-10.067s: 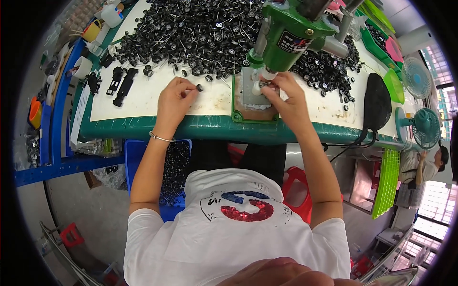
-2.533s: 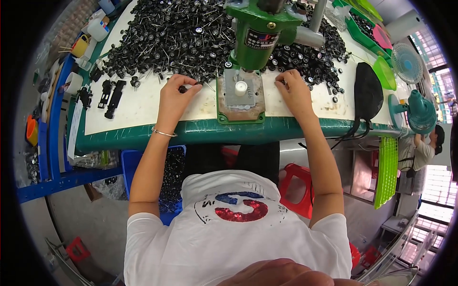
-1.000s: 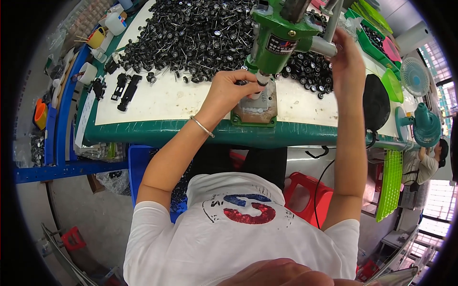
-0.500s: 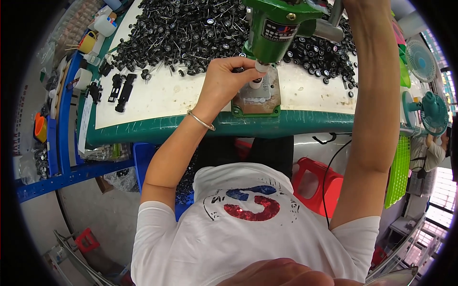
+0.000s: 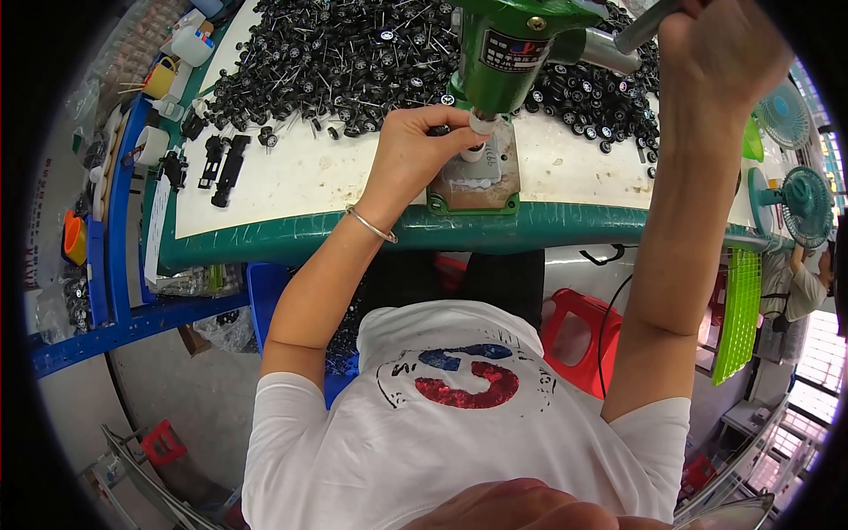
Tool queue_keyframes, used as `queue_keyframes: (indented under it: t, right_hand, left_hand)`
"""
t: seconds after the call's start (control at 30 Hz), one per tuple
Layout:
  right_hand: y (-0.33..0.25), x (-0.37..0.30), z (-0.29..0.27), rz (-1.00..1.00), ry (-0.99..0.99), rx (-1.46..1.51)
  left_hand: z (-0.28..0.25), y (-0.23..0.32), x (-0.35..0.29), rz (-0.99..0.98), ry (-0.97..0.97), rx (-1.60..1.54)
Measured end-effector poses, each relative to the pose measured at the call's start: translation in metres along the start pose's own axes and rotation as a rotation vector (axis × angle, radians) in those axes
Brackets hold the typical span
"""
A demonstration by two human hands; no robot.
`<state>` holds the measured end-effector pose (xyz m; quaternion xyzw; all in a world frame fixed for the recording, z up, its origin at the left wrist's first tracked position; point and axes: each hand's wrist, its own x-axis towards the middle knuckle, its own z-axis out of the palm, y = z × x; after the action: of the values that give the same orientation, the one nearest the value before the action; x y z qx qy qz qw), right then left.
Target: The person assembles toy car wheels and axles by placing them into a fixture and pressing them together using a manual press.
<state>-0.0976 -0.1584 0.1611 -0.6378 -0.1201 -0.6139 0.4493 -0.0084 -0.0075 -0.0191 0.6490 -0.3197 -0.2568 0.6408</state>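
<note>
A green hand press [image 5: 503, 71] stands on the table before me, its white-tipped ram [image 5: 481, 122] pointing down at a short white post [image 5: 473, 153] on the metal base [image 5: 474, 187]. My left hand [image 5: 415, 141] is closed in a pinch right at the ram tip and post. A small black wheel [image 5: 439, 130] shows between its thumb and forefinger; the fingers hide most of it. At the upper right, my right hand [image 5: 720, 57] is wrapped round the end of the press's metal lever [image 5: 649, 26].
Heaped black toy wheels, many on thin axles [image 5: 327, 62], cover the back of the table; more loose wheels [image 5: 587, 102] lie right of the press. Black chassis parts [image 5: 231, 170] lie at the left. A blue shelf frame [image 5: 119, 238] flanks the table; a red stool [image 5: 579, 344] stands below.
My right hand has pulled the lever down and to the right, and its forearm has shifted with it. My left hand stays nearly still at the ram tip.
</note>
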Motion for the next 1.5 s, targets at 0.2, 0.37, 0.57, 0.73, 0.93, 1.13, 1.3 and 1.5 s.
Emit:
queue_keyframes:
  t: [0.2,0.37,0.57,0.73,0.93,1.13,1.3,1.5]
  right_hand:
    - [0.015,0.003,-0.043,0.025,-0.286,0.473]
    - [0.011,0.005,-0.027,0.052,-0.165,0.386]
    - [-0.006,-0.005,-0.004,0.122,0.034,0.228]
    - [0.084,0.054,-0.058,0.443,-0.120,0.416]
    - [0.055,0.022,-0.001,0.687,0.161,0.255]
    - [0.076,-0.021,-0.068,0.567,0.122,0.046]
    - [0.088,-0.106,-0.118,0.934,-0.159,-0.441]
    - [0.103,-0.169,-0.115,0.620,-0.528,-0.688]
  left_hand:
    - [0.001,0.001,-0.004,0.001,0.029,-0.025]
    - [0.004,-0.007,-0.003,0.041,0.089,-0.072]
    - [0.010,-0.011,-0.009,0.041,0.068,-0.252]
    - [0.004,-0.006,-0.006,-0.063,0.084,-0.437]
    - [-0.056,-0.026,-0.008,-0.212,0.204,-0.749]
    - [-0.074,-0.032,-0.014,-0.253,0.149,-0.197]
    - [-0.056,-0.050,-0.014,0.076,0.319,0.911]
    - [-0.055,-0.050,-0.012,0.047,0.345,0.985]
